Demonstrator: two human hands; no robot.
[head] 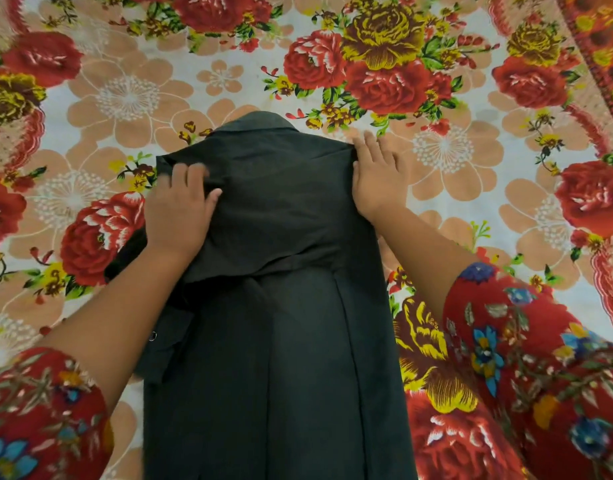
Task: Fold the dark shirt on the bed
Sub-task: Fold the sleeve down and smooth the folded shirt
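Observation:
The dark shirt lies back-up on the floral bed sheet, collar away from me, running down to the bottom edge of the view. Its sides are turned in, so it forms a long narrow strip. My left hand rests on the shirt's left shoulder, fingers curled into the cloth of the folded sleeve. My right hand lies flat, fingers apart, along the right shoulder edge, partly on the sheet. A small button shows at the shirt's left edge.
The bed sheet with large red, yellow and peach flowers fills the whole view around the shirt. Both of my forearms come in from the bottom corners in red floral sleeves.

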